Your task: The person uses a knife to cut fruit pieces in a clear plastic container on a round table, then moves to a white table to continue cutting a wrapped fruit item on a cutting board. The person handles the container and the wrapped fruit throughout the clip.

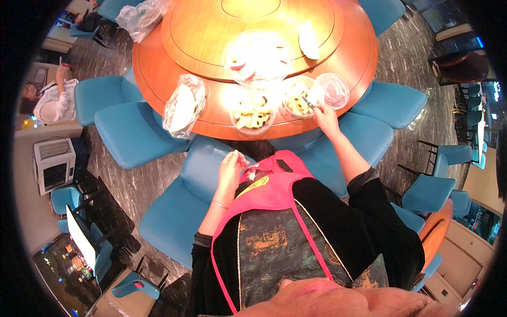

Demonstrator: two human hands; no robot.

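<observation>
My right hand [325, 117] is closed round a thin grey utensil [307, 101]; its exact kind is too small to tell. The tip reaches over a clear round tub [288, 108] of cut pale-yellow pieces with dark spots. A similar tub [233, 126] of such pieces stands to its left. Beside the right hand lies a round clear lid or shallow dish [334, 91]. My left hand [230, 170] hovers over the chair seat by the pink apron [282, 182], fingers curled in; whether they hold anything is hidden.
On the round wooden table [364, 50], a large clear container [229, 58] holds a few reddish pieces. A pale wedge [308, 42] rests on the raised turntable [182, 39]. Plastic-wrapped white food [183, 109] lies at left. Blue chairs [127, 137] ring the table; a person [58, 100] is at far left.
</observation>
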